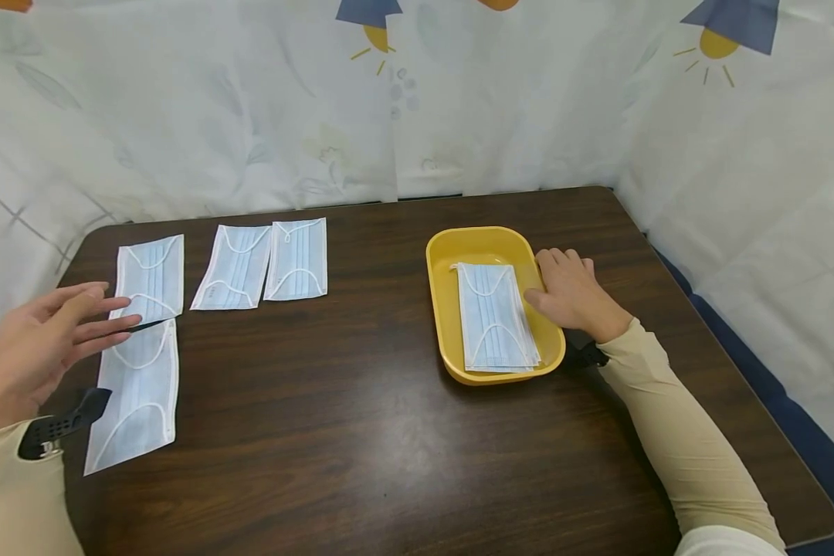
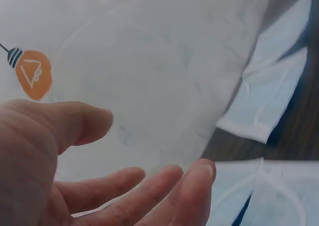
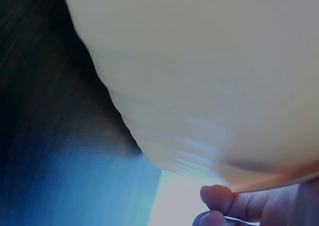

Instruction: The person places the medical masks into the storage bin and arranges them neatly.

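Observation:
At the left of the head view, my left hand (image 1: 59, 340) hovers beside and partly over two light blue face masks, the far one (image 1: 149, 270) and the near one (image 1: 135, 401). Its fingers are spread and hold nothing; the left wrist view shows the thumb (image 2: 84, 121) apart from them. My right hand (image 1: 573, 289) grips the right rim of a yellow plastic basin (image 1: 438, 309), thumb over the edge. Inside the basin lies a small stack of masks (image 1: 493, 316). The right wrist view shows fingers (image 3: 219, 196) at the rim, beside the basin's outer wall.
Two more masks, one (image 1: 232, 266) slightly overlapping the other (image 1: 297, 259), lie toward the back of the dark wooden table (image 1: 306, 448). A white printed curtain (image 1: 250, 108) hangs along the table's back edge and right side.

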A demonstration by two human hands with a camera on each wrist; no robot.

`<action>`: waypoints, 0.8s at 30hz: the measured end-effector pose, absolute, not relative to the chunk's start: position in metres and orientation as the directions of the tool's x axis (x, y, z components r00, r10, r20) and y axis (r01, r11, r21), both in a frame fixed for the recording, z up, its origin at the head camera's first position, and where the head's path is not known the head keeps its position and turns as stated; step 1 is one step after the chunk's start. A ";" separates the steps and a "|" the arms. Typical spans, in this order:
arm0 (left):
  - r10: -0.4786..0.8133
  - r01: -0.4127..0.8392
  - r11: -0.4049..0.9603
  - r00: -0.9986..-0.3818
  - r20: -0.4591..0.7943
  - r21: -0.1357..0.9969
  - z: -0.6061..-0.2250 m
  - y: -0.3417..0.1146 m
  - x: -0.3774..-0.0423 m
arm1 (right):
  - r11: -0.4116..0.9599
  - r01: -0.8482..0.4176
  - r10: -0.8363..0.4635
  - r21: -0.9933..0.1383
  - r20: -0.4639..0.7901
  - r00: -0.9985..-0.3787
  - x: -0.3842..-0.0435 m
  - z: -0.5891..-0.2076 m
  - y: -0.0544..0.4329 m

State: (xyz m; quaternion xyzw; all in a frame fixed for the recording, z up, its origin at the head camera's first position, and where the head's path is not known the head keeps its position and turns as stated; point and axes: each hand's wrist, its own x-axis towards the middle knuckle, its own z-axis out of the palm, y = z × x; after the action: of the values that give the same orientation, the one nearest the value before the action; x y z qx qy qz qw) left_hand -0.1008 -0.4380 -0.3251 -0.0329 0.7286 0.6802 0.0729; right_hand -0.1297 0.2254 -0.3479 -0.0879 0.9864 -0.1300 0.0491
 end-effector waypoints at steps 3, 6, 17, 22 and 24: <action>0.019 -0.192 0.317 -0.978 -0.209 0.929 -0.329 -0.445 -0.101 | 0.950 -0.162 -0.187 -0.265 -0.074 -0.980 -0.130 -0.349 0.225; -0.007 -0.220 0.485 -0.969 -0.248 0.847 -0.333 -0.451 -0.101 | 0.950 -0.162 -0.188 -0.268 -0.074 -0.979 -0.130 -0.349 0.225; -0.143 -0.315 0.607 -0.947 -0.289 0.730 -0.348 -0.477 -0.103 | 0.946 -0.167 -0.192 -0.278 -0.065 -0.979 -0.130 -0.351 0.228; -0.139 -0.322 0.686 -0.938 -0.317 0.653 -0.352 -0.483 -0.102 | 0.946 -0.162 -0.184 -0.280 -0.056 -0.981 -0.131 -0.352 0.228; -0.124 -0.314 0.709 -0.937 -0.327 0.631 -0.355 -0.486 -0.101 | 0.946 -0.166 -0.188 -0.280 -0.054 -0.981 -0.131 -0.352 0.227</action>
State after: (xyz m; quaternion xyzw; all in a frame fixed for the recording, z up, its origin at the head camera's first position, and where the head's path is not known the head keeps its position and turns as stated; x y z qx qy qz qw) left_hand -0.1008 -0.4856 -0.3548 -0.1198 0.9150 0.3622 0.1315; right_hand -0.1314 0.2271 -0.3522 -0.0896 0.9855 -0.1384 0.0400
